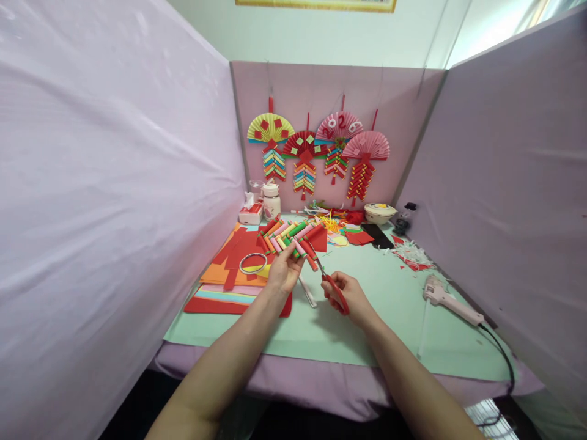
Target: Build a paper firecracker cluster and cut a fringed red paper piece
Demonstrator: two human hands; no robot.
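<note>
- Lilac cloth over the near edge of the counter (pixel 321 379), with a pale green mat (pixel 367 330) laid on top.
- Right hand (pixel 351 299) low over the mat, fingers closed through the red handles of the scissors (pixel 334 288), blades angled up and to the left.
- Left hand (pixel 283 272) just beside it, thumb and fingers pinching the near end of a garland of paper rolls (pixel 288 235) in red, green, pink and yellow, held over the middle of the mat and slanting away toward the back.
- White stick (pixel 307 292) flat on the mat between the two hands.
- Left of the hands, a stack of coloured paper sheets (pixel 220 287) with a clear tape ring (pixel 253 263) on it.
- Off to the right, a pink glue gun (pixel 447 299) on the mat, black cord trailing over the edge.
- Further back, red and white paper scraps (pixel 413 253), a black phone (pixel 376 235) and a cream bowl (pixel 380 212).
- Four paper fan hangings (pixel 316 146) on the back wall.
</note>
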